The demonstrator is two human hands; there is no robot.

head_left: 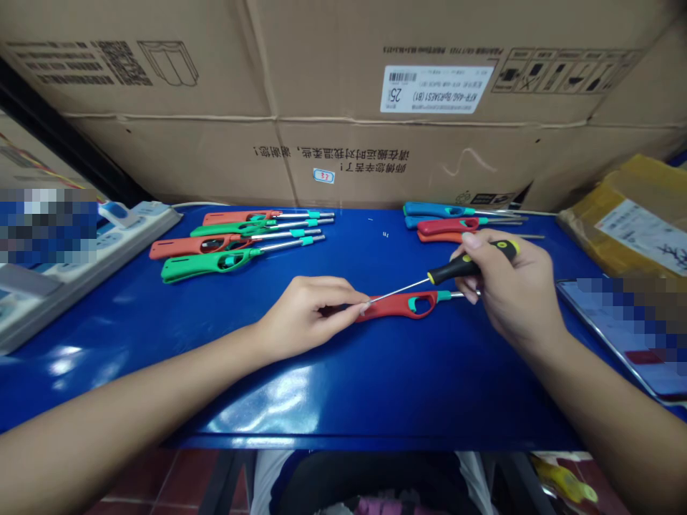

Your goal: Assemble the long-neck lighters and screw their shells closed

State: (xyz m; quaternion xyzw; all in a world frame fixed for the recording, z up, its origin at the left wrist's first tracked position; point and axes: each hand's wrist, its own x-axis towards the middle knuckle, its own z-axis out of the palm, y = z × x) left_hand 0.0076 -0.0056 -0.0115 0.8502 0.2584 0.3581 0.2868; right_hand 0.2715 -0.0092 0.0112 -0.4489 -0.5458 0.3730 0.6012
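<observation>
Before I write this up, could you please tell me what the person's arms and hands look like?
The left hand and right hand are ungloved, with no ring visible. The left forearm and right forearm show no sleeve, watch, bracelet or cable.

- Central red lighter point(394, 306): smooth plastic body, shiny metal tube
- Screwdriver point(448, 272): slim metal shaft, plastic-looking handle
- Tabletop point(402, 386): smooth, glossy
- Far carton point(333, 93): matt, creased cardboard
- Left power strip point(121, 247): smooth plastic
- Right parcel point(595, 229): shiny tape
</observation>
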